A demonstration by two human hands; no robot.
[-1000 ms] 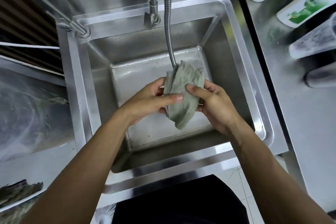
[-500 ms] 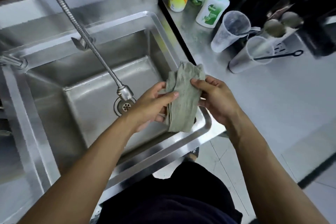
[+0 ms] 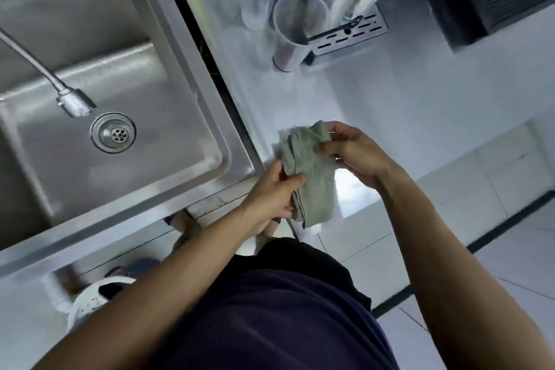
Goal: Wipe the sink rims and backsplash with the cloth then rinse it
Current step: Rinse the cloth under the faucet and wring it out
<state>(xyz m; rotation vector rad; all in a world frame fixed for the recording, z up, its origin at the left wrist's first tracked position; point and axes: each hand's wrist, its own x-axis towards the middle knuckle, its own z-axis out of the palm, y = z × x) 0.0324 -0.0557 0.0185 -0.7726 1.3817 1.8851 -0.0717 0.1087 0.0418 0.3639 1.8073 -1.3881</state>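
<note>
Fingers of left hand curled round the lower part of the folded green cloth, right hand pinching its top. Held off to the right of the sink, above the counter edge. Risk, likely: drips on counter and floor. Over on the left, spray faucet above the drain; further right, plastic cups and slotted rack, well apart, nothing blocking.
</note>
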